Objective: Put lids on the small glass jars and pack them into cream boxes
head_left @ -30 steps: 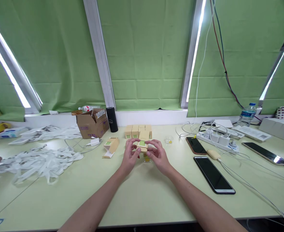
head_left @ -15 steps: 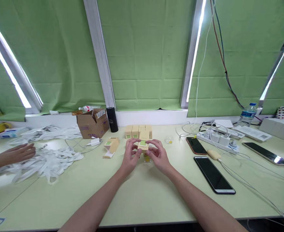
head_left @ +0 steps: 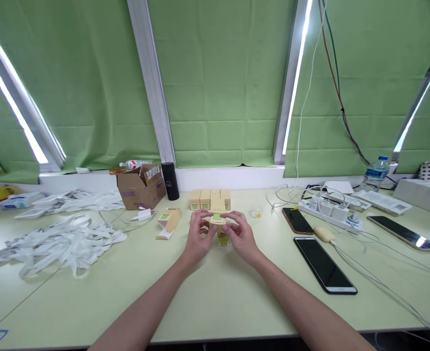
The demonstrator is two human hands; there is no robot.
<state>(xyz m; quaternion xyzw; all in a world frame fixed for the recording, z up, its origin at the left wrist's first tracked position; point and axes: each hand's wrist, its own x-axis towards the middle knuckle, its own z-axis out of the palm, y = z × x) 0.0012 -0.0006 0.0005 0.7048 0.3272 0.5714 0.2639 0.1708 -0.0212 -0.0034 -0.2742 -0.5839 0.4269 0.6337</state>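
Note:
Between my two hands is a small tan box (head_left: 218, 221) with a green label on its top. My left hand (head_left: 199, 236) grips its left side and my right hand (head_left: 240, 235) its right side, fingers bent round it. Just under the box, a small clear container with something yellow (head_left: 223, 239) shows on the table. Behind my hands stand several tan boxes (head_left: 205, 199) in a row. An opened tan box (head_left: 168, 222) lies to the left of my left hand. A small clear piece with a yellow spot (head_left: 256, 212) lies to the right.
White straps (head_left: 72, 243) are heaped on the left. A brown carton (head_left: 141, 189) and a black bottle (head_left: 170, 181) stand at the back. On the right lie phones (head_left: 324, 264), a power strip (head_left: 330, 212) and cables; a water bottle (head_left: 375, 174) stands behind.
Another person's hand over the white straps has gone out of view at the left. The tan box has tilted slightly between my fingers; my hands have hardly moved.

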